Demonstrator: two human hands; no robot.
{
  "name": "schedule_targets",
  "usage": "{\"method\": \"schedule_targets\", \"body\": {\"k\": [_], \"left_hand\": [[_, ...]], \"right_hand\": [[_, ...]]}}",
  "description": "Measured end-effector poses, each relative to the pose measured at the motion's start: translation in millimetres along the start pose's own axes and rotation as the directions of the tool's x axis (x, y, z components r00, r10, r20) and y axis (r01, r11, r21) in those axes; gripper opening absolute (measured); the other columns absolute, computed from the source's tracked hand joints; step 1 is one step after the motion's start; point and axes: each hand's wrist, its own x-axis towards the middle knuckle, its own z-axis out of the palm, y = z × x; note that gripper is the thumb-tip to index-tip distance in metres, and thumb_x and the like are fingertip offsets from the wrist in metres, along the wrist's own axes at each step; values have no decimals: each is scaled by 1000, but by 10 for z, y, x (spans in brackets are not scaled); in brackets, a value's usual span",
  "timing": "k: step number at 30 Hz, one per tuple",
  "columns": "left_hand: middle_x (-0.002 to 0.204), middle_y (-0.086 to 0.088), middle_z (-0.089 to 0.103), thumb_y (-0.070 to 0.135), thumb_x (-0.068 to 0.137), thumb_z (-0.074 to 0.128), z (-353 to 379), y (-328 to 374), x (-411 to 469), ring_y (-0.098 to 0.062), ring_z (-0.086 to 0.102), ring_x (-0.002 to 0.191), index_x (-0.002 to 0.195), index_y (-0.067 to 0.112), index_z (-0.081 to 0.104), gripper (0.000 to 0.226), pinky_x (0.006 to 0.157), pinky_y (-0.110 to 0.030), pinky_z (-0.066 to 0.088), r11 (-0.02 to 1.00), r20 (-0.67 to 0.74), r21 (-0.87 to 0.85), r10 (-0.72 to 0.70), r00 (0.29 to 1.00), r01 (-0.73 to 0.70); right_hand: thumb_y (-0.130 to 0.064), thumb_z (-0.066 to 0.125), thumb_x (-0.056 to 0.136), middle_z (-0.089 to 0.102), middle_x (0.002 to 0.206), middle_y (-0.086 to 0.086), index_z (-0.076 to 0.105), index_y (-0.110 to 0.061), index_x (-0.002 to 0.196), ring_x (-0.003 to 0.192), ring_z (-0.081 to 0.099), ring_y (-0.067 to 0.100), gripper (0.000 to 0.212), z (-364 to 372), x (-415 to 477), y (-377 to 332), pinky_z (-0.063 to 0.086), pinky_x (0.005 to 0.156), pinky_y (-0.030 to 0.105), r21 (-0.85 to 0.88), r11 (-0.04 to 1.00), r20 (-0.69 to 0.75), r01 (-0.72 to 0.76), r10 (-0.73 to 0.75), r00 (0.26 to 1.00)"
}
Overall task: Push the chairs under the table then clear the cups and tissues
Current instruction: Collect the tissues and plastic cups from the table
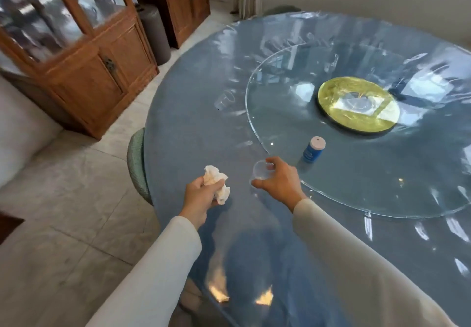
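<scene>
Left hand clutches crumpled tissue; right hand holds an empty clear cup.

Table: round, blue-grey, glossy clear cover, right of frame.
Glass turntable: on it, centre right, gold disc at its middle.
Bottle: blue, upright near the turntable's lower-left rim.

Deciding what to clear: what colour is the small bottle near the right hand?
The bottle is blue with a pale cap; head view.

Tissue: white, crumpled, gripped in left hand. Cup: clear plastic, tilted, held by right hand above counter. Chair: green, tucked under.
</scene>
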Motion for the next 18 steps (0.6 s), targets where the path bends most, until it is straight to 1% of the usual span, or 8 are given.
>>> {"method": "schedule_targets", "body": {"k": [2, 5, 8, 10, 14, 16, 18], "left_hand": [[103, -10, 74, 12, 87, 77, -349, 132, 132, -21, 73, 84, 113, 10, 70, 27, 65, -33, 60, 1000, -19, -20, 12, 1000, -12], [98, -6, 74, 11, 87, 77, -957, 422, 359, -18, 72, 81, 108, 14, 70, 23, 59, -29, 57, 999, -38, -41, 31, 999, -33], [100, -8, 74, 9, 86, 77, -1634, 771, 601, -22, 72, 83, 116, 8, 70, 30, 53, -27, 56, 997, -66, -45, 63, 996, -66], [98, -7, 74, 7, 86, 77, -2086, 1008, 749, -22, 71, 80, 116, 8, 70, 30, 51, -26, 56, 996, -86, -41, 81, 993, -85], [91, -3, 72, 5, 88, 74, -2796, 1463, 1023, -17, 69, 74, 113, 10, 69, 27, 53, -25, 57, 993, -77, -60, 95, 993, -99], [93, -3, 73, 6, 88, 75, -3031, 1639, 1210, -16, 70, 78, 115, 10, 69, 28, 57, -28, 58, 993, -69, -62, 101, 992, -105], [101, -6, 74, 8, 86, 77, -3198, 1772, 1407, -20, 71, 86, 120, 9, 69, 34, 58, -30, 58, 993, -59, -67, 97, 994, -100]], "right_hand": [[-41, 90, 60, 67, 120, 1, 56, -19, 133, 112, 62, 22, 83, 259, 92, -310, 47, 96, 33, -3, 1000, 12, 8, -8, 1000], [-45, 90, 58, 68, 117, 0, 57, -22, 130, 111, 63, 22, 83, 671, 246, -811, 49, 98, 37, -24, 999, 15, 31, -30, 999], [-42, 90, 60, 68, 117, 1, 57, -19, 130, 109, 64, 21, 81, 1038, 378, -1307, 49, 98, 37, -42, 998, 14, 48, -47, 999], [-40, 91, 61, 68, 117, 4, 57, -17, 130, 108, 65, 22, 81, 1259, 470, -1638, 50, 98, 39, -40, 998, -5, 53, -54, 999], [-43, 90, 61, 69, 119, 4, 56, -18, 132, 108, 66, 22, 83, 1651, 649, -2262, 50, 99, 42, -51, 997, -53, 57, -59, 997], [-44, 89, 61, 68, 120, 4, 55, -18, 134, 108, 65, 22, 85, 1820, 738, -2512, 50, 98, 41, -48, 997, -61, 64, -67, 996], [-45, 89, 62, 67, 121, 4, 53, -17, 135, 109, 65, 24, 86, 1978, 829, -2709, 51, 97, 43, -58, 995, -54, 85, -88, 995]]}}
